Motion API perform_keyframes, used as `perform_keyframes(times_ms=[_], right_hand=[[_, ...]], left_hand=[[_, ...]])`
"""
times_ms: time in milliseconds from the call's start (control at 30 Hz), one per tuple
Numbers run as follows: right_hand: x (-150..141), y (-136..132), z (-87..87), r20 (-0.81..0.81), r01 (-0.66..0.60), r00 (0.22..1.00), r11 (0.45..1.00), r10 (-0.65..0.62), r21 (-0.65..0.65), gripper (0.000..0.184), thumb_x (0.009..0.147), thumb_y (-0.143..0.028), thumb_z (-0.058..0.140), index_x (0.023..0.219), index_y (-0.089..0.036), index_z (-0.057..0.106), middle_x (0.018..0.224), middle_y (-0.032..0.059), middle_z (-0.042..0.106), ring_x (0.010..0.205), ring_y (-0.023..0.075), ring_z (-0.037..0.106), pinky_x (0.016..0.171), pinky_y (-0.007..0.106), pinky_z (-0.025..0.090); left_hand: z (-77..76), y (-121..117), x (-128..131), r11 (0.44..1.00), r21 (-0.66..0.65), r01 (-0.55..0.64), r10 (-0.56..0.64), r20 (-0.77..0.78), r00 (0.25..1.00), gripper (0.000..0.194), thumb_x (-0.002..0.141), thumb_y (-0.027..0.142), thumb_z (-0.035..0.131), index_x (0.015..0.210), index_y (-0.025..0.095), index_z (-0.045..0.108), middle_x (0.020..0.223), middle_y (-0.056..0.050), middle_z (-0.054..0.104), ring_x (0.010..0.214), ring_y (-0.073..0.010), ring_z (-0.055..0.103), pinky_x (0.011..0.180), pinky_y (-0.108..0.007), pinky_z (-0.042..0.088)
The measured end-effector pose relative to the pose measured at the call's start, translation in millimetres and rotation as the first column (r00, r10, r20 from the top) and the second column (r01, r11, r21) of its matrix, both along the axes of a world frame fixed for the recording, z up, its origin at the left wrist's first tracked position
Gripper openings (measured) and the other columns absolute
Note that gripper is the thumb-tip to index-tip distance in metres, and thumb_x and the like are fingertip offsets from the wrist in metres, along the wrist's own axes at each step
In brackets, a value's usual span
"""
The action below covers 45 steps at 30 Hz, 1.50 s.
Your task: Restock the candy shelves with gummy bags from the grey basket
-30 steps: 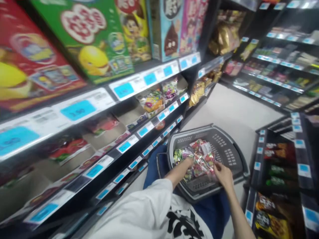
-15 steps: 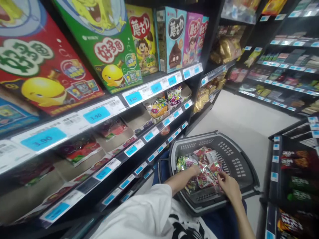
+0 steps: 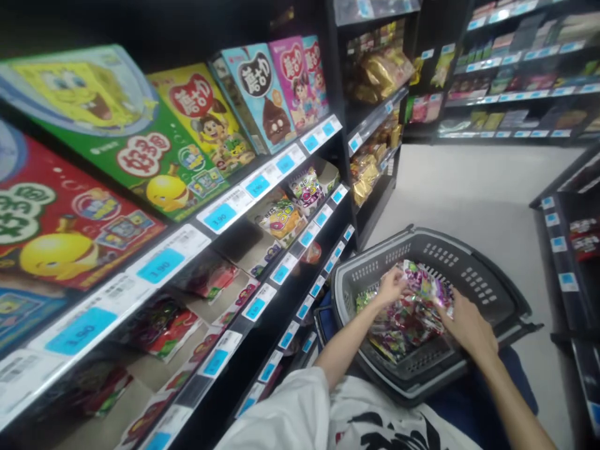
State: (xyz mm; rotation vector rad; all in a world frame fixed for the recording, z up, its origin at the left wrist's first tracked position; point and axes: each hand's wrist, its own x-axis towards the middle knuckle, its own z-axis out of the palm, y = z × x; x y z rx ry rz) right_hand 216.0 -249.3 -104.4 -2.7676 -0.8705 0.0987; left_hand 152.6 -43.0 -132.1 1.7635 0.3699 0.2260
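A grey plastic shopping basket (image 3: 482, 275) rests on my lap, in front of dark store shelves. It holds a heap of shiny candy packets (image 3: 412, 309) in red, green and purple. My left hand (image 3: 390, 286) reaches into the basket and closes on packets at the heap's left side. My right hand (image 3: 466, 325) lies on the right side of the heap, fingers curled on a packet with a purple and white edge.
Shelving on the left (image 3: 244, 206) carries large snack boxes (image 3: 140, 156) above blue price tags and trays of candy bags (image 3: 285, 215) lower down. More shelves stand at the back (image 3: 506, 81) and on the right (image 3: 572, 250). A pale floor aisle (image 3: 469, 187) runs between them.
The view has swung right and tilted. Both hands have shifted among the packets, the left one moving farther into the basket and lifting packets.
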Motion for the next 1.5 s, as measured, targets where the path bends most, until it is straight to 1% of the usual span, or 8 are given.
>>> perform_keyframes(times_ms=[200, 300, 467, 600, 733, 1067, 1333, 1500], right_hand=[[11, -5, -10.4, -0.272, 0.072, 0.958, 0.995, -0.088, -0.067, 0.063, 0.098, -0.055, 0.038, 0.140, -0.010, 0.052, 0.104, 0.0242, 0.072, 0.097, 0.0428, 0.070, 0.084, 0.054, 0.052], [15, -13, -13.7, -0.398, 0.210, 0.909, 0.960, -0.121, 0.187, 0.051, 0.086, -0.042, 0.055, 0.125, -0.010, 0.063, 0.112, 0.0237, 0.071, 0.106, 0.0413, 0.068, 0.089, 0.052, 0.052], [14, -34, -3.8, -0.478, 0.300, 0.848, 0.534, 0.230, 0.790, 0.070, 0.065, -0.041, 0.077, 0.128, -0.015, 0.060, 0.122, 0.0132, 0.070, 0.113, 0.0317, 0.065, 0.101, 0.043, 0.051], [4, -42, 8.5, -0.548, 0.401, 0.750, 0.403, 0.371, 0.822, 0.064, 0.074, -0.054, 0.074, 0.126, -0.018, 0.061, 0.122, 0.0108, 0.070, 0.114, 0.0286, 0.066, 0.100, 0.040, 0.052], [-2, -38, 13.1, -0.625, 0.491, 0.709, 0.407, 0.326, 0.770, 0.070, 0.089, -0.078, 0.044, 0.118, -0.018, 0.064, 0.106, 0.0101, 0.074, 0.099, 0.0257, 0.071, 0.087, 0.038, 0.057], [2, -31, 6.1, -0.545, 0.428, 0.827, 0.477, 0.136, 0.768, 0.054, 0.080, -0.069, 0.069, 0.074, -0.015, 0.068, 0.070, 0.0009, 0.065, 0.065, 0.0146, 0.057, 0.062, 0.024, 0.048], [-1, -26, 8.9, -0.487, 0.444, 0.873, 0.384, 0.019, 0.810, 0.059, 0.082, -0.076, 0.060, 0.075, -0.017, 0.061, 0.066, -0.0011, 0.056, 0.060, 0.0121, 0.048, 0.057, 0.023, 0.043], [-2, -26, 9.7, -0.460, 0.423, 0.888, 0.395, -0.001, 0.815, 0.061, 0.082, -0.077, 0.058, 0.068, -0.018, 0.056, 0.062, -0.0014, 0.048, 0.058, 0.0114, 0.041, 0.053, 0.023, 0.037]], left_hand=[[6.2, -12, 3, 0.956, -0.294, 0.013, 0.020, 0.109, 0.994, 0.055, 0.079, 0.067, 0.067, 0.089, 0.019, 0.040, 0.094, 0.000, 0.051, 0.074, -0.0073, 0.054, 0.079, -0.032, 0.058], [11.9, -22, -1, 0.926, -0.374, 0.051, -0.010, 0.113, 0.994, 0.060, 0.069, 0.064, 0.077, 0.085, 0.018, 0.042, 0.091, 0.001, 0.054, 0.073, -0.0076, 0.055, 0.077, -0.029, 0.056], [10.4, -35, -7, 0.910, -0.409, 0.070, -0.041, 0.079, 0.996, 0.054, 0.062, 0.049, 0.086, 0.080, 0.017, 0.048, 0.075, 0.005, 0.052, 0.068, -0.0066, 0.049, 0.070, -0.021, 0.047], [7.4, -33, -10, 0.911, -0.401, 0.092, -0.066, 0.079, 0.995, 0.051, 0.060, 0.049, 0.087, 0.077, 0.016, 0.052, 0.072, 0.005, 0.054, 0.068, -0.0071, 0.049, 0.068, -0.021, 0.043], [8.3, -30, -16, 0.913, -0.381, 0.146, -0.128, 0.073, 0.989, 0.054, 0.053, 0.049, 0.090, 0.076, 0.014, 0.056, 0.072, 0.004, 0.056, 0.069, -0.0078, 0.050, 0.068, -0.021, 0.041], [9.6, -27, -10, 0.926, -0.355, 0.126, -0.114, 0.056, 0.992, 0.052, 0.071, 0.060, 0.079, 0.073, 0.018, 0.048, 0.064, 0.006, 0.045, 0.059, -0.0066, 0.040, 0.056, -0.020, 0.033], [15.6, -26, -11, 0.944, -0.301, 0.135, -0.117, 0.076, 0.990, 0.051, 0.065, 0.055, 0.084, 0.065, 0.017, 0.049, 0.055, 0.006, 0.050, 0.053, -0.0071, 0.045, 0.055, -0.021, 0.034], [15.5, -24, -13, 0.948, -0.281, 0.147, -0.136, 0.058, 0.989, 0.050, 0.066, 0.055, 0.082, 0.067, 0.017, 0.050, 0.056, 0.004, 0.055, 0.053, -0.0099, 0.053, 0.055, -0.022, 0.038]])
